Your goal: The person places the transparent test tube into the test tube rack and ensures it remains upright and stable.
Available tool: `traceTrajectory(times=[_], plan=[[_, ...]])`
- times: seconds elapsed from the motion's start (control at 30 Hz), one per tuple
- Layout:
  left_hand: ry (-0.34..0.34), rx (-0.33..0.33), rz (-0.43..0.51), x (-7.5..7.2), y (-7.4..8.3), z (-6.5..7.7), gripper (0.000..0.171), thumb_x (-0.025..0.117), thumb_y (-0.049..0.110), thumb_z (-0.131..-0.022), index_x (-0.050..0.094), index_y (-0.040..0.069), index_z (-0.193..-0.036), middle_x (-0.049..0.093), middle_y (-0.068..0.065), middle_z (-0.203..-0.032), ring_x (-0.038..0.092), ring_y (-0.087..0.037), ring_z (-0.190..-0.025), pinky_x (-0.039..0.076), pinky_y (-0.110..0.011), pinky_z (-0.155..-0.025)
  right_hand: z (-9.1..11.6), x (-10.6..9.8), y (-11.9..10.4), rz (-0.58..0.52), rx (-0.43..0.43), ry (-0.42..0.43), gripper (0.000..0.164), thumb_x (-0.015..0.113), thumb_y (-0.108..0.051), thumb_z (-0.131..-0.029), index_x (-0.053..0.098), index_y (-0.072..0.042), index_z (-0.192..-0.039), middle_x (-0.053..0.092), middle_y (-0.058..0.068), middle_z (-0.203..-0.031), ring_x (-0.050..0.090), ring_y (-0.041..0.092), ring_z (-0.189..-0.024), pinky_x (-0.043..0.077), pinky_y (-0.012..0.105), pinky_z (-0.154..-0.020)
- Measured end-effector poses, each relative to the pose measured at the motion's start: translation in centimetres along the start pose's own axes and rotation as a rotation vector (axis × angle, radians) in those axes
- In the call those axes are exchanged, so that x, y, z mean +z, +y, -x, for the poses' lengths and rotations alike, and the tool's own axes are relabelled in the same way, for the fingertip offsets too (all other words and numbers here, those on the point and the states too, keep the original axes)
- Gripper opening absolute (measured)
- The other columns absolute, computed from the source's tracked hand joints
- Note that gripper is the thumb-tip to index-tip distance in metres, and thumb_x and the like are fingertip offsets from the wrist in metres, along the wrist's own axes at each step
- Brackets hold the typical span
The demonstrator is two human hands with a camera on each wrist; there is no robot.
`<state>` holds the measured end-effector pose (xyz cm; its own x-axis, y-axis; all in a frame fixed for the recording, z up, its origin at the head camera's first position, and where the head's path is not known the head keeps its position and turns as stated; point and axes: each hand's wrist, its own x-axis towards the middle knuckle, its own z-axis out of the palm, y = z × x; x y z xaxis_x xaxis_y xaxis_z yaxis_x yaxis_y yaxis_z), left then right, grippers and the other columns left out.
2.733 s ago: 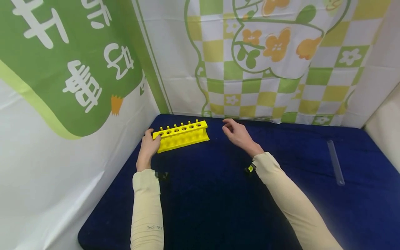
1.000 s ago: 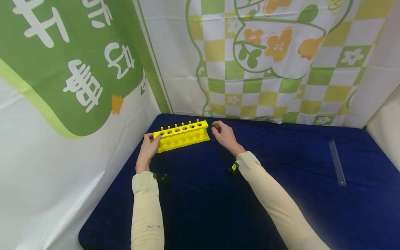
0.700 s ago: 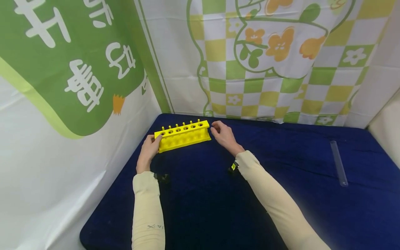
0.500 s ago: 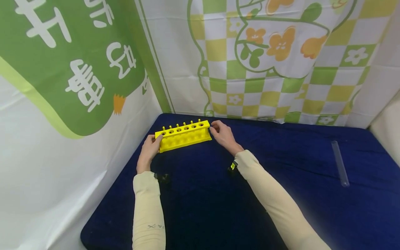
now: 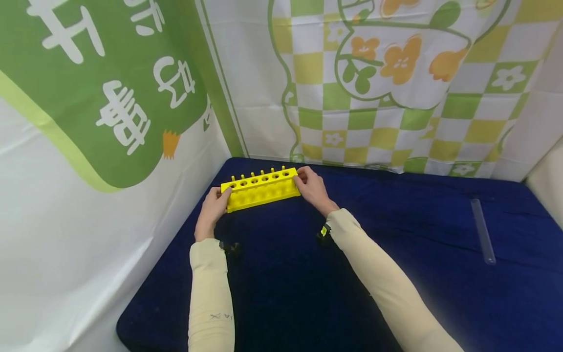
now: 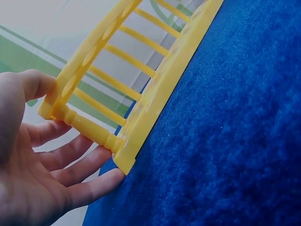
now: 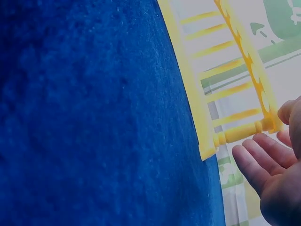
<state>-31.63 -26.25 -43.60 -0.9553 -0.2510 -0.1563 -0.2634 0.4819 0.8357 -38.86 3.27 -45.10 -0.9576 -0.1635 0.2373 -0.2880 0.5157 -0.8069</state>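
Observation:
A yellow test tube rack stands on the dark blue cloth, with a row of round holes in its top plate and short pegs behind them. My left hand grips its left end. In the left wrist view, the thumb of the left hand lies at the corner of the top plate, and the fingers spread along the end post and base. At the other end, my right hand holds the top corner between thumb and fingers. The right wrist view shows the fingertips of the right hand close beside the end post.
A clear test tube lies on the blue cloth at the right. White and green printed curtains hang behind and to the left of the table. A camera strap is on the right wrist.
My right hand has moved left to the rack's right end and taken hold of its corner. The left hand keeps its grip on the left end. The whole view has shifted slightly.

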Motion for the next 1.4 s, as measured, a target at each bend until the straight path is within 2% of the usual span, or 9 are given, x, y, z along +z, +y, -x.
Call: traceTrajectory(times=[0.27, 0.6, 1.2, 1.4], plan=[[0.002, -0.015, 0.009, 0.0, 0.3, 0.0, 0.067, 0.042, 0.058, -0.098, 0.036, 0.012, -0.146, 0.044, -0.013, -0.146, 0.052, -0.028, -0.120, 0.046, -0.043, -0.104, 0.3, 0.6, -0.6, -0.005, 0.061, -0.023, 0.042, 0.050, -0.036, -0.101, 0.046, -0.011, -0.135, 0.061, 0.011, -0.126, 0.063, 0.025, -0.109, 0.055, 0.040, -0.086], [-0.009, -0.013, -0.008, 0.0, 0.2, 0.0, 0.067, 0.042, 0.055, -0.100, 0.033, 0.009, -0.148, 0.043, -0.016, -0.147, 0.053, -0.029, -0.119, 0.048, -0.043, -0.103, 0.4, 1.2, -0.5, 0.010, 0.027, 0.010, 0.034, 0.051, -0.030, -0.102, 0.046, -0.009, -0.129, 0.062, 0.012, -0.119, 0.063, 0.026, -0.102, 0.054, 0.039, -0.082], [-0.015, -0.010, 0.037, -0.1, 0.3, -0.1, 0.064, 0.044, 0.049, -0.101, 0.034, 0.007, -0.148, 0.043, -0.017, -0.147, 0.054, -0.031, -0.123, 0.049, -0.044, -0.102, 0.6, 0.8, -0.6, 0.010, -0.008, 0.007, 0.035, 0.050, -0.033, -0.102, 0.045, -0.008, -0.127, 0.060, 0.012, -0.119, 0.064, 0.026, -0.103, 0.055, 0.039, -0.080], [-0.019, -0.001, 0.046, 0.0, 0.5, 0.0, 0.064, 0.045, 0.049, -0.100, 0.036, 0.007, -0.147, 0.045, -0.017, -0.144, 0.055, -0.032, -0.121, 0.049, -0.044, -0.101, 0.7, 0.7, -0.4, -0.022, -0.003, 0.014, 0.034, 0.052, -0.035, -0.102, 0.045, -0.011, -0.124, 0.059, 0.012, -0.120, 0.062, 0.026, -0.105, 0.054, 0.041, -0.084]])
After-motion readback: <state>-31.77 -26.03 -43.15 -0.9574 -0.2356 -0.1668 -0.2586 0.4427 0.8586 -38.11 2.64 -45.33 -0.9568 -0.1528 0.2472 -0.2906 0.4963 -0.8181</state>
